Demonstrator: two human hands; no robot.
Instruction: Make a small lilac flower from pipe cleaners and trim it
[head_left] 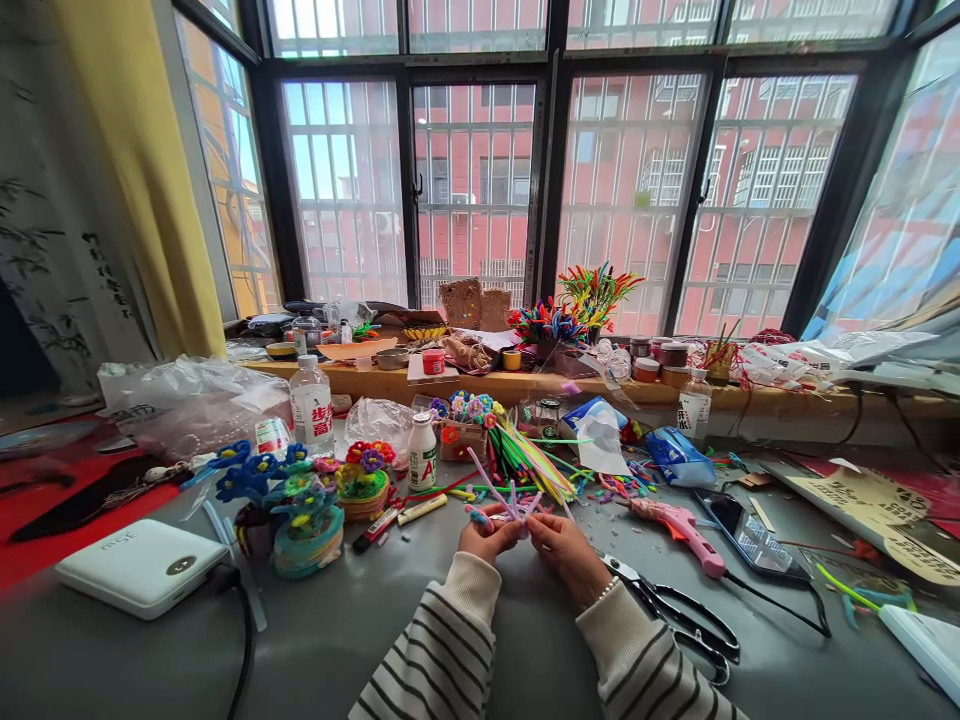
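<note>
Two hands meet above the grey tabletop (pixel 375 640), left of the black scissors (pixel 679 610). My left hand (pixel 487 537) and right hand (pixel 564 550) pinch a small bundle of pink and lilac fuzzy pipe cleaners (pixel 510 500). Probably light, bendy, wire-cored; grip at the twisted centre.

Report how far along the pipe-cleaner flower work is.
Done: finished flower pots and a small flower basket stand at the left of the grey table. In hand: the left hand and right hand pinch a pink and purple pipe-cleaner piece, only partly shaped. Left: a loose pile of pipe cleaners lies unused beyond.
</note>
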